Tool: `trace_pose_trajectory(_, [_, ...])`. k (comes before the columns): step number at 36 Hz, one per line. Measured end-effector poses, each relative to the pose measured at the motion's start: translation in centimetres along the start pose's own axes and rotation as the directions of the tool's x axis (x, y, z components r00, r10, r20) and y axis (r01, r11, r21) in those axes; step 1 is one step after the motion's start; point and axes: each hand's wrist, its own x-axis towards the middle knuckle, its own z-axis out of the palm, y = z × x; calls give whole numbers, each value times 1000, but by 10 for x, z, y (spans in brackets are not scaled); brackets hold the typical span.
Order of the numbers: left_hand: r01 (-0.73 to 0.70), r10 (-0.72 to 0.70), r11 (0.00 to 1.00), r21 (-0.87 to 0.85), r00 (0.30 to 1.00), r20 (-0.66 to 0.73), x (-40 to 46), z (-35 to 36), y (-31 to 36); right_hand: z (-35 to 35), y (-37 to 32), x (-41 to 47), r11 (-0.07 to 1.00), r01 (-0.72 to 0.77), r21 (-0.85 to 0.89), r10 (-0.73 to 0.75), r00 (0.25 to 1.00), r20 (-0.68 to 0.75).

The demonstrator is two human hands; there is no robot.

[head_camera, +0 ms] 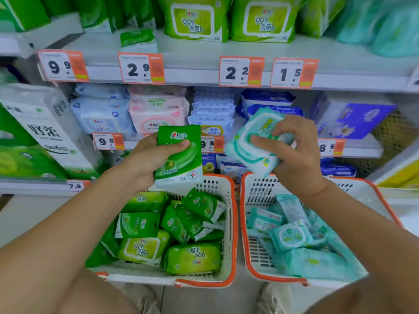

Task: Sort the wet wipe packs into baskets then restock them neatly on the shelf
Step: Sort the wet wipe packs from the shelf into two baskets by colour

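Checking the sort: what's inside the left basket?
The left basket holds only green packs, big and small, loosely piled. Whatever lies beneath the pile, and the near left corner behind the left forearm, can't be seen.

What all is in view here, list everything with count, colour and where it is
green pack: one, green and white, held up over the left basket
teal pack: one, pale teal and white, held up over the right basket
left basket: one, white with orange rim, lower middle, holds about ten green packs
right basket: one, white with orange rim, beside it, holds several teal packs
top shelf: one, grey, carries large green packs
price tags: about nine readable, orange and white, on shelf edges
lower shelf packs: several stacks, blue, pink, purple, under the top shelf
left hand: grips the green pack
right hand: grips the teal pack
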Motion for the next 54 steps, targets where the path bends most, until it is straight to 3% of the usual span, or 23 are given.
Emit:
trace_pose_trajectory(4, [5, -3, 999, -40, 999, 32, 5, 13, -1, -15, -1, -7, 993, 96, -63, -99, 993, -57])
trace_pose_trajectory(9, [3, -3, 1000, 5, 994, 109, 1, 29, -6, -25, -4, -23, 989, 89, -118, -93, 995, -30])
trace_pose_trajectory(18, [47, -48, 999, 12, 988, 145, -3, 39, -11, -31, -1, -50, 993, 105, -56, -100, 991, 89])
trace_pose_trajectory(27, [77, -84, 996, 42, 974, 212, -4, 47, -12, -47, 9, -71, 986, -2, 167, -47, 957, 287])
trace_pose_trajectory(41, [113, -126, 991, 74, 967, 223, -1, 51, -19, -64, 17, -82, 979, 62, 196, -120, 946, 302])
trace_pose_trajectory(46, [120, -131, 991, 65, 972, 195, -4, 50, -18, -68, 36, -107, 995, 38, 97, -77, 894, 441])
trace_pose_trajectory(48, [131, -136, 991, 38, 976, 171, -4, 49, -16, -69, 51, -121, 1000, -2, 17, -8, 842, 539])
trace_pose_trajectory(49, [138, -139, 990, 14, 978, 158, -4, 48, -15, -69, 58, -126, 999, -16, -35, 34, 789, 614])
trace_pose_trajectory(50, [147, -144, 989, -9, 979, 145, -3, 47, -15, -70, 66, -134, 995, -30, -95, 89, 687, 722])
trace_pose_trajectory(51, [157, -152, 987, -27, 979, 133, -3, 46, -15, -72, 73, -140, 985, -54, -163, 168, 504, 848])
trace_pose_trajectory(53, [173, -165, 984, -51, 978, 128, -1, 43, -15, -76, 78, -149, 944, -53, -326, 326, -1, 945])
trace_pose_trajectory(54, [179, -170, 982, -64, 977, 130, -1, 42, -15, -76, 74, -148, 912, -134, -387, 369, -141, 919])
